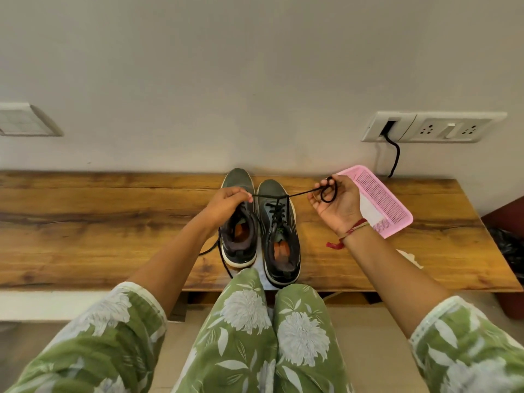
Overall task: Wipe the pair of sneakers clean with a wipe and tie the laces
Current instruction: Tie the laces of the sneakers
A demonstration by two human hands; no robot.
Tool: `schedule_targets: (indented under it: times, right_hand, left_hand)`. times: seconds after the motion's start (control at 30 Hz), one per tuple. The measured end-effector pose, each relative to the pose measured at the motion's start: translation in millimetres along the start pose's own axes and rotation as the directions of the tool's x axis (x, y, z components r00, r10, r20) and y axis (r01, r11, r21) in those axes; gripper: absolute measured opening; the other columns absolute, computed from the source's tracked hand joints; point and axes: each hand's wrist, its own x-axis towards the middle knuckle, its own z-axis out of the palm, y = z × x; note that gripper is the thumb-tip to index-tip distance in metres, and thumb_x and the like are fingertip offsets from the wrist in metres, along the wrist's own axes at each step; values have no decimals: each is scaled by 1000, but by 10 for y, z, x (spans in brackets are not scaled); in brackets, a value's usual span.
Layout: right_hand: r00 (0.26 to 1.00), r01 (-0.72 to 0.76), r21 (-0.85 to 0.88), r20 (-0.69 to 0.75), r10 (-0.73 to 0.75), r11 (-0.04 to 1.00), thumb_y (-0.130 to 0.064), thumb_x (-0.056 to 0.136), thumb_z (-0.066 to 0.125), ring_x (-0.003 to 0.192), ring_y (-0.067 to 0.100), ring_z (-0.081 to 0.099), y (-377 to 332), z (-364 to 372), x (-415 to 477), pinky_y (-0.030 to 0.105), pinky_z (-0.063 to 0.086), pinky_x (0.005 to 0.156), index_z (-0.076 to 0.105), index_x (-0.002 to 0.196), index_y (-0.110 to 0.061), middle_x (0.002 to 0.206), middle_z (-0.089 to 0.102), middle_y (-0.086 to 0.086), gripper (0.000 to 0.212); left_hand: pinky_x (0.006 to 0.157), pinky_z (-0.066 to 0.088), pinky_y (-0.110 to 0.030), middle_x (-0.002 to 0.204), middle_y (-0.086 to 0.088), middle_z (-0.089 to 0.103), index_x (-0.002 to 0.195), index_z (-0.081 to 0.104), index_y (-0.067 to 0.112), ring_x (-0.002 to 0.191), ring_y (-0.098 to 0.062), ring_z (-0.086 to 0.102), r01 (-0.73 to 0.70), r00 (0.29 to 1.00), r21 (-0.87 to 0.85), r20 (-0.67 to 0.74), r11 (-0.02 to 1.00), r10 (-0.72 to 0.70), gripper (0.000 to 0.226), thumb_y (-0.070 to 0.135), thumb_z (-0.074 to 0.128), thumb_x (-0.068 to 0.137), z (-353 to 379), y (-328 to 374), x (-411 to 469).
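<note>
Two dark grey sneakers stand side by side on a wooden bench (113,211), toes toward the wall. My left hand (226,202) hovers over the left sneaker (236,180) and pinches one end of the right sneaker's black lace (272,196). My right hand (334,202), palm up to the right of the right sneaker (279,222), grips the other lace end, which is looped round its fingers. The lace is pulled taut between both hands above the right shoe. The left sneaker's lace (224,262) trails loose over the bench front.
A pink perforated plastic tray (388,205) lies on the bench just right of my right hand, with a white wipe inside. A wall socket with a black cable (395,154) sits behind it. My knees in green floral cloth are below the bench edge.
</note>
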Motion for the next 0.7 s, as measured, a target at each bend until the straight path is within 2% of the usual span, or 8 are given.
schedule_targets:
  times: [0.1,0.2,0.3,0.4,0.5,0.57,0.63,0.7]
  right_hand:
    - [996,10,28,-85,-8,1000,-20,64,52,54,13,53,-78,-223,114,28,40,66,51,46,-19,53,53,-4,18]
    - [989,1,51,-145,6,999,-18,62,53,53,12,51,-126,-404,162,26,38,65,49,50,-19,53,52,-4,12]
    - [979,13,70,-201,1,997,-16,61,53,53,13,50,-125,-535,163,25,38,65,46,54,-18,54,51,-4,9]
    - [968,30,98,-252,-4,995,-15,62,53,56,13,48,-106,-655,175,27,43,66,47,54,-17,55,50,-2,10]
    - [963,25,67,-268,-6,997,-14,77,50,57,14,46,-68,-724,178,31,47,66,48,56,-16,53,50,-1,21]
    - [962,2,-60,-273,-18,998,-19,87,52,54,13,49,-41,-727,166,32,50,68,50,62,-16,52,50,-1,26]
    - [961,-44,-296,-273,-41,954,-26,92,56,53,11,56,-12,-710,128,33,50,74,55,77,-14,58,53,0,19]
    - [973,-68,-630,-214,-88,774,-29,92,58,65,14,63,16,-694,109,33,51,76,56,106,-10,76,61,5,24]
  left_hand:
    - [68,40,-24,69,4,58,69,62,16,71,-8,53,36,997,7,-76,999,-35,23,13,55,91,-127,-206,0]
    - [59,33,-23,57,7,48,64,58,15,56,-4,42,29,994,54,-106,998,-23,28,10,53,91,-210,-325,-4]
    - [57,28,-26,59,2,41,63,55,14,57,-9,34,56,988,70,-146,996,-45,28,10,52,91,-263,-431,4]
    - [60,30,-28,59,1,43,62,54,13,59,-10,37,90,971,117,-230,989,-61,29,12,51,91,-260,-520,0]
    - [61,35,-28,59,3,49,64,54,14,58,-12,44,156,949,232,-306,960,-80,25,20,53,89,-246,-587,-21]
    - [76,46,-35,83,1,62,82,63,19,83,-18,57,181,947,403,-318,897,-48,18,35,56,84,-234,-625,-42]
    - [96,41,-46,116,-3,55,111,60,24,114,-25,47,200,939,540,-343,817,-3,35,42,59,82,-188,-615,-68]
    - [102,33,-49,124,-7,46,122,54,24,122,-28,39,127,934,629,-336,767,121,38,35,59,86,-76,-532,-77]
